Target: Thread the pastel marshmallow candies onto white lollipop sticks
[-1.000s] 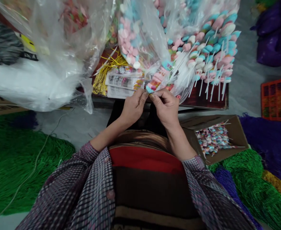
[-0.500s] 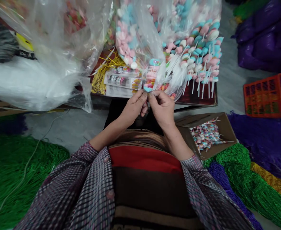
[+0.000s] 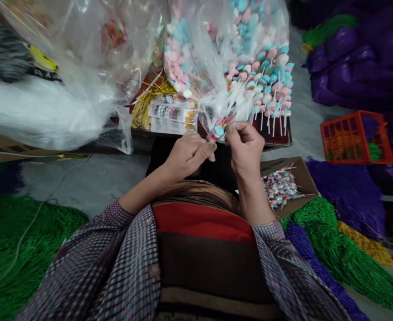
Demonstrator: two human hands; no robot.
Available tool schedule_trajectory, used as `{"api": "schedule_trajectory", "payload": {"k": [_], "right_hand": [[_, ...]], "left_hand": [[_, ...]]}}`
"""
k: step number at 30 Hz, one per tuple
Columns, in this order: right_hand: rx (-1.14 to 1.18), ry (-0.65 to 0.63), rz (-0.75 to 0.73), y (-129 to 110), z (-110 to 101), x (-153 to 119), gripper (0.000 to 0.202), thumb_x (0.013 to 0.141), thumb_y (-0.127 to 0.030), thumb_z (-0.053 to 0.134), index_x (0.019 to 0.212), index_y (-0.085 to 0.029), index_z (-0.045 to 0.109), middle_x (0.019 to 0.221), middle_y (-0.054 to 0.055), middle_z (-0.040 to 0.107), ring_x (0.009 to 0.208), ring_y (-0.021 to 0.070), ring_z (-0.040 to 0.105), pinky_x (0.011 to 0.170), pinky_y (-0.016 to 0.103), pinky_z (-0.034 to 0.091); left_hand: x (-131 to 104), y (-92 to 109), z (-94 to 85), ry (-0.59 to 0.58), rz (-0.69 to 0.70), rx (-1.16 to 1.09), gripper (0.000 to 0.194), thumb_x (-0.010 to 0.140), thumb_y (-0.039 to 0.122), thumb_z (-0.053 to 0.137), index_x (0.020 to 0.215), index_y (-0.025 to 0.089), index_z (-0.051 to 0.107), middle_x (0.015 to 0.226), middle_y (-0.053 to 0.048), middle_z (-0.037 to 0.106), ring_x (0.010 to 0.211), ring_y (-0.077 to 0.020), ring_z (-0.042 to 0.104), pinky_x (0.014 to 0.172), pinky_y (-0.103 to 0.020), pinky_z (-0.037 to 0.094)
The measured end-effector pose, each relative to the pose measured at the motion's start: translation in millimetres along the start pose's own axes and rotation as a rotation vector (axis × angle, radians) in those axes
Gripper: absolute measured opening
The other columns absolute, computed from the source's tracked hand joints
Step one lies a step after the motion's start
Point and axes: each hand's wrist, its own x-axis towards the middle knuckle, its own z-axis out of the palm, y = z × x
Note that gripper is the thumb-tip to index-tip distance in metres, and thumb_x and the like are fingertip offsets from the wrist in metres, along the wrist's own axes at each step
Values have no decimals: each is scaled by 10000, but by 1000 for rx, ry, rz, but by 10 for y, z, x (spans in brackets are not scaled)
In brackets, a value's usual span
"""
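Just in front of the table edge, my left hand [image 3: 191, 154] is closed round a small wrapped candy pack [image 3: 215, 133] with pink sides and a blue end. My right hand [image 3: 245, 145] pinches at the pack's upper right, by its clear wrapper; the exact thing between thumb and finger is too small to make out. Behind the hands lie flat printed wrappers [image 3: 172, 117] and gold twist ties [image 3: 142, 111]. Pink, blue and white candies on white sticks [image 3: 275, 91] are piled at the table's right end.
Clear bags of candies [image 3: 179, 58] stand at the back of the table [image 3: 285, 139]. A cardboard box [image 3: 308, 180] of wrapped candies is on the right, near an orange crate [image 3: 357, 138]. Green strands [image 3: 32, 236] spread at the left, with purple bags [image 3: 350, 62] at the upper right.
The pack has come down and tilted, its blue end now facing up. My right hand has moved right, away from my left hand. The view has shifted slightly.
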Motion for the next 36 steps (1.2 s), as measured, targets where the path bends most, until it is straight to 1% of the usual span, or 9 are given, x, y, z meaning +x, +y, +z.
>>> {"api": "schedule_trajectory", "payload": {"k": [3,6,8,11,16,20,24,32,36], "right_hand": [[-20,-96,-52,-151,-17,-83,179,938,-395,664,887,-230,706,773,-26,653,691,115,587,703,267,499],[-61,-224,-44,-206,-2,-201,146,901,-327,682,821,-210,717,718,-30,650,652,111,564,676,265,475],[-54,-259,19,-167,1,-236,149,876,-325,700,790,-204,717,700,-30,651,644,112,564,674,268,476],[7,-194,112,-73,-14,-222,156,840,-363,743,797,-213,736,738,-21,699,672,124,602,692,278,500],[198,-104,194,-27,-43,-211,232,768,-454,843,813,-242,760,769,-25,719,686,130,615,707,280,522],[310,-245,299,-53,-67,-255,283,697,-462,912,708,-235,744,739,-26,690,711,133,609,758,286,519],[517,-300,507,30,-98,-323,354,576,-469,977,771,-251,778,801,-21,728,766,140,640,796,281,530],[624,-167,538,141,-228,-400,368,616,-454,952,797,-216,737,741,-13,703,600,96,572,591,235,489],[471,252,471,399,-782,-445,359,583,-374,950,759,-215,681,722,-36,691,600,86,588,541,205,496]], "left_hand": [[68,-46,-2,4,-308,-163,843,975,819,216,646,192,673,483,-5,516,483,-106,475,562,-288,436],[130,-2,-59,22,-372,-341,928,939,863,119,699,179,699,468,9,469,407,-72,338,454,-258,304],[112,59,-88,21,-358,-340,875,898,902,284,658,172,703,433,32,411,402,-61,294,447,-249,262],[20,90,-67,-84,-351,-146,750,805,882,554,635,168,708,478,19,529,472,-74,418,507,-242,328],[-31,-91,37,-131,-449,-96,798,898,861,380,508,187,552,467,-2,524,482,-90,469,551,-258,387],[23,-150,53,8,-392,-329,487,905,660,597,766,193,621,528,64,498,491,-70,421,533,-228,362],[11,-113,12,-136,-256,-234,236,851,352,675,991,167,716,736,35,615,606,-65,460,586,-216,381],[-17,-148,52,-254,-179,112,441,908,255,582,1318,174,723,705,40,647,629,-87,514,659,-220,438],[53,-208,-145,-99,-108,384,480,962,221,509,1417,148,643,744,12,660,667,-111,559,695,-246,476]]}}
